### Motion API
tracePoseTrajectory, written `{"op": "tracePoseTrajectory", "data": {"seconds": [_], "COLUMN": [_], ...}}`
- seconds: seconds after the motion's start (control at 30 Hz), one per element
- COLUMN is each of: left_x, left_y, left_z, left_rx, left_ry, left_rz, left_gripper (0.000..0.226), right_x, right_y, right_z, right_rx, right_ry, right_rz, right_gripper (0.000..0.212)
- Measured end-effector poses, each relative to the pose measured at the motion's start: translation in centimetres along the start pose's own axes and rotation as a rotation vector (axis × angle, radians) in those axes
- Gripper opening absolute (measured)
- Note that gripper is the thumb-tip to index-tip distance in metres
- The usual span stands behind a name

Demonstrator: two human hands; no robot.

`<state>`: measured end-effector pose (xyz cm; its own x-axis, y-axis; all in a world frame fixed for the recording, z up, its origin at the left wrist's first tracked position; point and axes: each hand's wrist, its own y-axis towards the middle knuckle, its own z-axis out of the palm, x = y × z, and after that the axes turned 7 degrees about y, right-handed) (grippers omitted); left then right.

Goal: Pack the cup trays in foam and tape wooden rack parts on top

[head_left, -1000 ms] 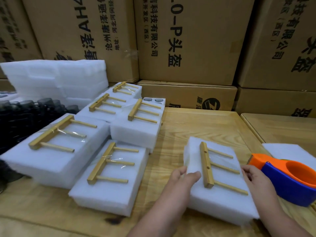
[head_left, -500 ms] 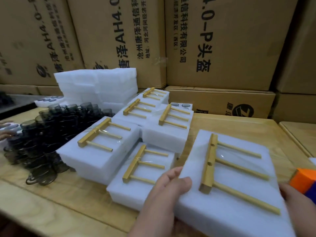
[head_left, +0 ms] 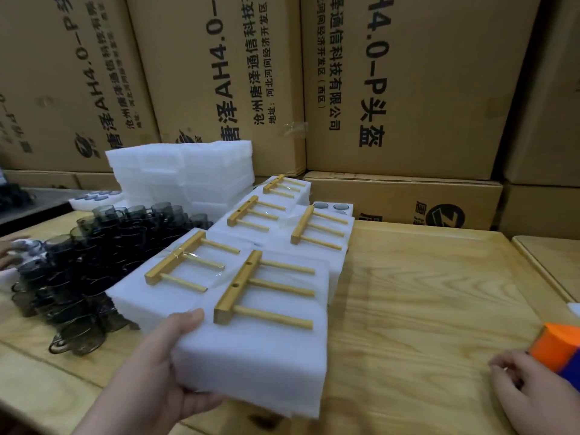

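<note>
Above the near bench (head_left: 423, 293), the left hand (head_left: 163, 368) grips the foam pack (head_left: 260, 350) bearing a taped wooden rack part (head_left: 251, 290), beside finished packs, while the right hand (head_left: 533, 394) rests fingers loosely curled against the tape dispenser (head_left: 561, 346).

One head cam, wide-angle, looks fwd and down over desk (head_left: 423, 293), close above hands, cardboard boxes (head_left: 408, 89) behind.

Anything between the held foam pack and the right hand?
Head view: only bare wooden table lies between the foam pack, which the left hand holds, and the right hand.
</note>
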<state>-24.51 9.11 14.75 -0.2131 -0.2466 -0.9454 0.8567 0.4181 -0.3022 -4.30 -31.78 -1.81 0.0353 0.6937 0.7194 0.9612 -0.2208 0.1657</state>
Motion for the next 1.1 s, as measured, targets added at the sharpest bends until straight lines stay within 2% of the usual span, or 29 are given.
{"op": "tracePoseTrajectory", "data": {"seconds": [0.07, 0.13, 0.3, 0.6, 0.8, 0.87, 0.97, 1.03, 1.1], "left_x": [0.0, -0.6, -0.7, 0.3, 1.0, 1.8, 3.6, 5.2, 6.0], "left_y": [0.5, 1.2, 3.3, 3.3, 1.4, 0.2, -1.2, -1.8, -1.7], "left_z": [0.0, 0.7, 1.8, 1.5, 2.2, 3.1, 4.5, 4.2, 4.3], "left_rx": [0.017, -0.002, -0.069, -0.145, -0.315, -0.381, -0.561, -0.446, -0.197], "left_ry": [-0.026, -0.011, -0.046, -0.009, -0.070, -0.071, 0.153, 0.302, 0.433], "left_rz": [0.086, 0.096, 0.069, 0.059, 0.164, 0.234, 0.467, 0.632, 0.643], "left_gripper": [0.050, 0.058, 0.038, 0.036, 0.013, 0.024, 0.056, 0.060, 0.035], "right_x": [-0.2, 0.0, 1.9, 4.3, 4.7, 4.6, 4.6, 4.8, 4.8], "right_y": [0.0, -0.3, -1.0, -2.0, -2.1, -2.1, -2.3, -2.3, -2.3], "right_z": [-0.2, -0.4, -1.0, -2.1, -2.1, -2.0, -2.0, -2.1, -2.2], "right_rx": [0.015, -0.022, 0.006, 0.060, 0.066, 0.057, 0.060, 0.066, 0.068], "right_ry": [-0.015, -0.024, 0.016, 0.038, 0.027, 0.023, 0.010, 0.003, -0.006], "right_rz": [-0.018, -0.045, -0.020, 0.004, -0.005, -0.007, -0.020, -0.032, -0.049], "right_gripper": [0.033, 0.032, 0.033, 0.020, 0.020, 0.020, 0.019, 0.017, 0.016]}}
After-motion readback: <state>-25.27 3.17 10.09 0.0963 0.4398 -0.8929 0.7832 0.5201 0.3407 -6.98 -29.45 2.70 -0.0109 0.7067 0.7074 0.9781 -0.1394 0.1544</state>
